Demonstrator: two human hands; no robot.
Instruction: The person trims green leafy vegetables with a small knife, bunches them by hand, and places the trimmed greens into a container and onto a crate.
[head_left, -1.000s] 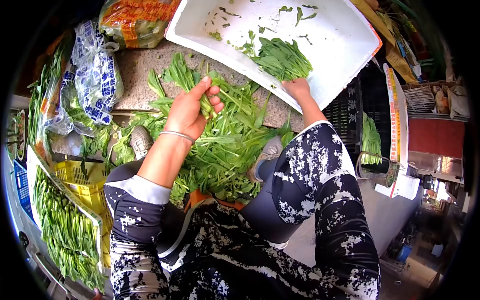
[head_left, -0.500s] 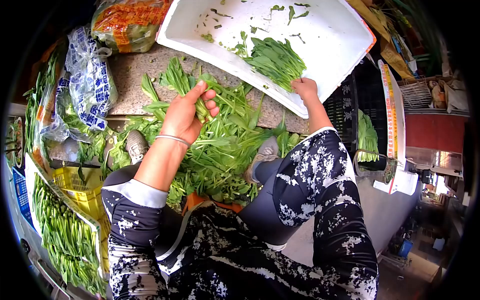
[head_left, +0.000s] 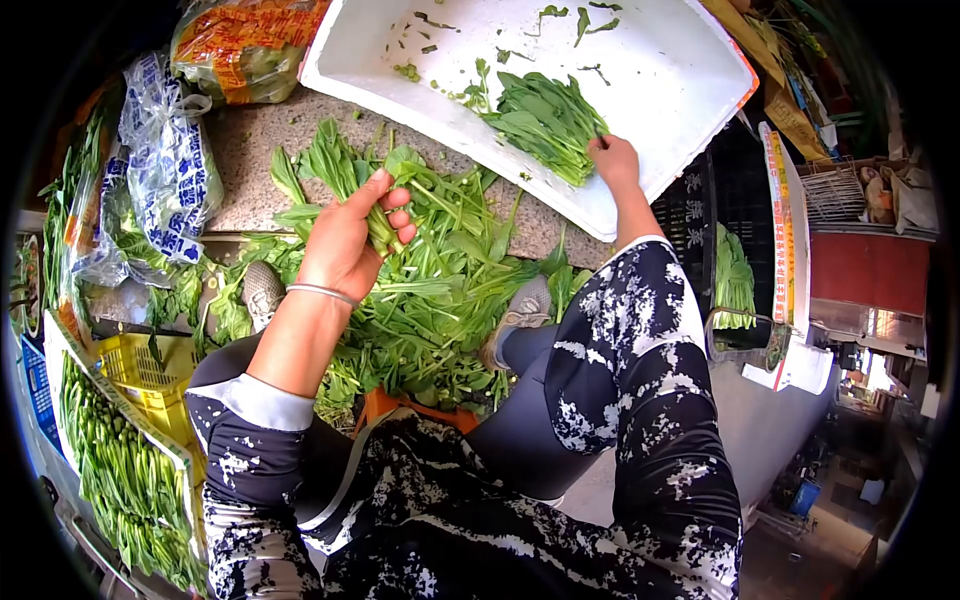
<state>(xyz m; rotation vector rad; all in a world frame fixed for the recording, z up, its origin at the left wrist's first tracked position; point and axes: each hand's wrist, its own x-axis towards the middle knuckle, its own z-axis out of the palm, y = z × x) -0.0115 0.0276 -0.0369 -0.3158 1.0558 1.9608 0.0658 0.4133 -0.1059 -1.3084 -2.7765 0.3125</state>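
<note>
My left hand (head_left: pixel 350 225) is closed around a small bunch of leafy greens (head_left: pixel 335 165), the leaves pointing up and away and the stalk ends below my fingers. At the right, my right hand (head_left: pixel 614 160) is inside the white foam box (head_left: pixel 660 120), fingers pinched together at the stalks of a pile of greens (head_left: pixel 540 115). A small dark bit shows at those fingertips, too small to name. Below my hands, a large heap of loose greens (head_left: pixel 430 290) spreads between my shoes.
Plastic bags of vegetables (head_left: pixel 165 165) lie at the left. Near them stand a yellow crate (head_left: pixel 150 375) and a box of packed greens (head_left: pixel 120 460). A black crate (head_left: pixel 735 175) with a bunch in it is at the right. A stone ledge (head_left: pixel 250 150) runs beneath the foam box.
My right hand has moved slightly up along the stalk ends of the pile in the box. My left hand, still around its bunch, has shifted a little left and down.
</note>
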